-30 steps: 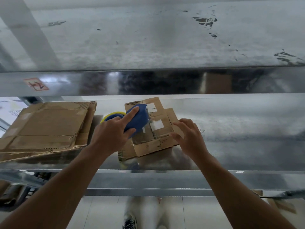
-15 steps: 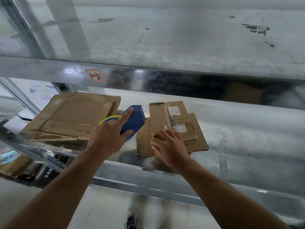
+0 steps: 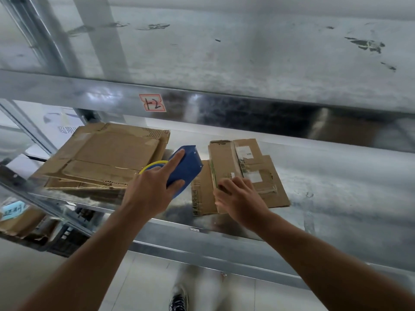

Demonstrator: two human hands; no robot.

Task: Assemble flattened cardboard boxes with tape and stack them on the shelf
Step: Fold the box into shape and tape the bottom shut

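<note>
Head cam looks like early days: left hand (image 3: 148, 191) grips the tape dispenser (image 3: 185, 169), right hand (image 3: 241, 199) curls onto the small flattened box (image 3: 224, 162), 0 boxes built on the shelf (image 3: 336, 176).

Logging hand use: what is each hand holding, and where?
Left hand grips the blue tape dispenser round its body. Right hand touches the near edge of the small flattened box; grip unclear.

The bare left forearm (image 3: 94, 254) and bare right forearm (image 3: 314, 250) reach forward from the lower edge, converging. The left grip (image 3: 149, 191) wraps a blue plastic tape dispenser (image 3: 187, 169), index finger laid straight along its top, thumb against its near side. The right grip (image 3: 241, 199), knuckles up, sets bent fingers on a flattened brown cardboard box (image 3: 224, 158); blur hides whether they pinch it.
</note>
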